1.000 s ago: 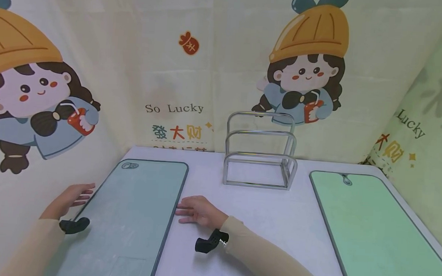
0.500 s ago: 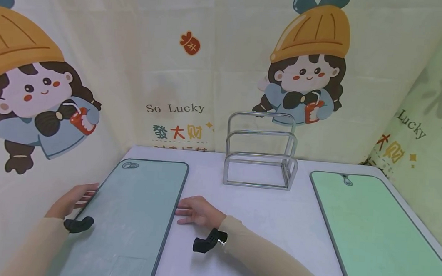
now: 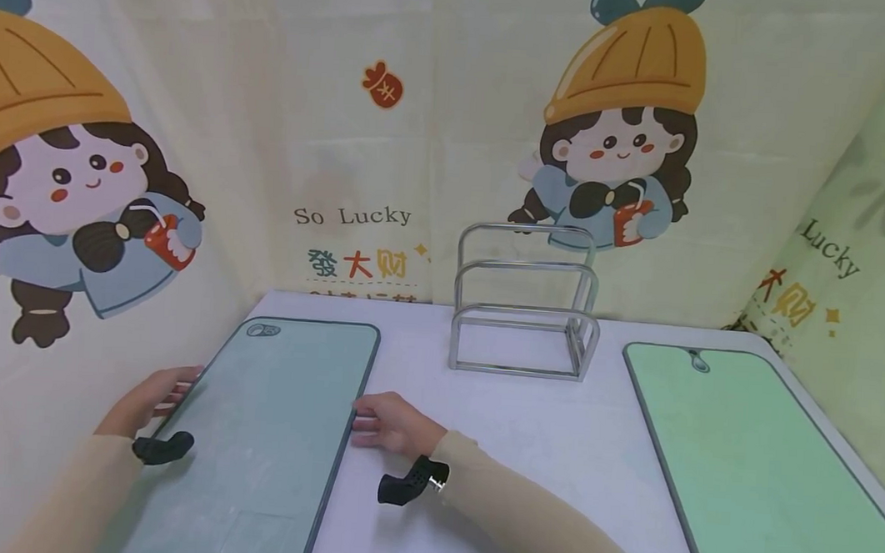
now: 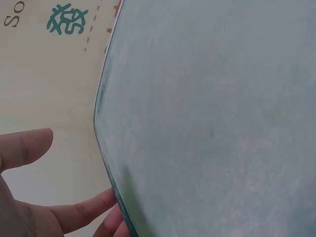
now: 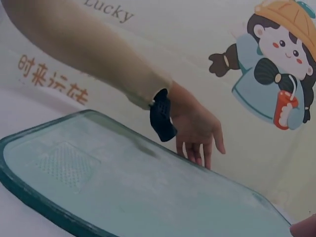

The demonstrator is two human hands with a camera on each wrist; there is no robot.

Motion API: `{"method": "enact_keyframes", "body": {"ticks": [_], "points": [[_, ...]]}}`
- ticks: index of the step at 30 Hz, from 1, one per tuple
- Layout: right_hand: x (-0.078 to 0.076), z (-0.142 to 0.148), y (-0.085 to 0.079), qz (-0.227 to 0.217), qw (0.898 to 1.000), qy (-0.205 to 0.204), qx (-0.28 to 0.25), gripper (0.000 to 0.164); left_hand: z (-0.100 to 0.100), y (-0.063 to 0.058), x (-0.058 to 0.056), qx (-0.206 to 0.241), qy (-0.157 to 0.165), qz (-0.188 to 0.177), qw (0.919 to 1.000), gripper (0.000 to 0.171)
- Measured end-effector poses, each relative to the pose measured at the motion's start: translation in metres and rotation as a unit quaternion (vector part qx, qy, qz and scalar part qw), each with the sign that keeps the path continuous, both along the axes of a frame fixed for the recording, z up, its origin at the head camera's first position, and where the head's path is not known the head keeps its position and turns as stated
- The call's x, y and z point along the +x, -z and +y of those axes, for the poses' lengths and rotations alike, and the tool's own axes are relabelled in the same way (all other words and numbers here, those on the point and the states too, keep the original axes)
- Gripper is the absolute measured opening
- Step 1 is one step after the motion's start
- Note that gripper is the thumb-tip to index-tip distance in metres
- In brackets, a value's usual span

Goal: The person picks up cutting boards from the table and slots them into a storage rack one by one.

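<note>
A pale blue cutting board [image 3: 283, 443] with a dark rim lies flat on the left of the white table. My left hand [image 3: 135, 402] is at its left long edge. In the left wrist view, fingertips touch the rim from outside while the thumb [image 4: 27, 148] points away, apart from the board. Against the opposite edge, my right hand [image 3: 400, 425] has its fingertips right at the rim, fingers relaxed. Only a fingertip [image 5: 305, 228] of it enters the right wrist view, at the lower right corner. A textured square patch [image 5: 69, 165] marks the board's near end.
Behind the hands stands a metal wire rack [image 3: 516, 370] with several upright loops. A green cutting board [image 3: 749, 443] lies along the right side. Printed cloth [image 3: 482, 86] hangs close behind the table and at both sides.
My left hand has moved right, from beside the blue board to its left edge. My right hand has shifted slightly left, closing up to the right edge. The board lies as before.
</note>
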State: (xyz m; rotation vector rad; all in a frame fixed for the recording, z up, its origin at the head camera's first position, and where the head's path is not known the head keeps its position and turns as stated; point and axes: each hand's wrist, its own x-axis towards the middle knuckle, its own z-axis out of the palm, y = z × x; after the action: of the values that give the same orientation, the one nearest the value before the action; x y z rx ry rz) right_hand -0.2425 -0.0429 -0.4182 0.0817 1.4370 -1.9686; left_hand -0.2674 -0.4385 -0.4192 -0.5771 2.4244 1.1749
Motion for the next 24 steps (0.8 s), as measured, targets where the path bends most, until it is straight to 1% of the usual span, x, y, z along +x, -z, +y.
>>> {"method": "enact_keyframes", "body": {"ticks": [2, 3, 5, 8, 10, 12, 17, 19, 21, 24], "points": [[-0.001, -0.002, -0.001, -0.009, 1.000, 0.011, -0.009, 0.031, -0.014, 0.016, -0.011, 0.000, -0.015, 0.001, 0.9999, 0.095], [0.000, -0.003, -0.001, -0.015, 1.000, 0.015, -0.012, 0.030, -0.019, 0.022, -0.015, 0.006, -0.020, 0.000, 0.9998, 0.098], [0.000, -0.004, -0.001, -0.025, 0.999, 0.021, -0.019, 0.031, -0.027, 0.033, -0.021, 0.003, -0.035, 0.001, 0.9994, 0.104], [-0.001, -0.006, -0.002, -0.033, 0.999, 0.026, -0.024, 0.035, -0.033, 0.040, -0.026, 0.011, -0.044, -0.001, 0.9990, 0.113], [-0.001, -0.007, -0.002, -0.036, 0.999, 0.029, -0.028, 0.035, -0.033, 0.041, -0.027, 0.013, -0.051, -0.007, 0.9986, 0.117], [-0.001, -0.007, -0.002, -0.034, 0.999, 0.033, -0.026, 0.031, -0.032, 0.039, -0.026, 0.022, -0.058, -0.012, 0.9980, 0.121], [-0.002, -0.007, 0.001, -0.015, 0.999, 0.031, -0.006, 0.010, -0.028, 0.033, -0.025, 0.047, -0.074, -0.011, 0.9961, 0.128], [-0.002, -0.007, 0.001, -0.007, 0.999, 0.031, 0.001, 0.009, -0.028, 0.031, -0.024, 0.050, -0.079, -0.011, 0.9956, 0.127], [-0.001, -0.008, 0.002, -0.003, 0.999, 0.033, 0.007, 0.009, -0.026, 0.031, -0.022, 0.044, -0.091, -0.012, 0.9948, 0.124], [0.001, -0.009, 0.001, 0.000, 0.999, 0.041, 0.019, 0.009, -0.024, 0.032, -0.019, 0.036, -0.106, -0.012, 0.9937, 0.114]]}}
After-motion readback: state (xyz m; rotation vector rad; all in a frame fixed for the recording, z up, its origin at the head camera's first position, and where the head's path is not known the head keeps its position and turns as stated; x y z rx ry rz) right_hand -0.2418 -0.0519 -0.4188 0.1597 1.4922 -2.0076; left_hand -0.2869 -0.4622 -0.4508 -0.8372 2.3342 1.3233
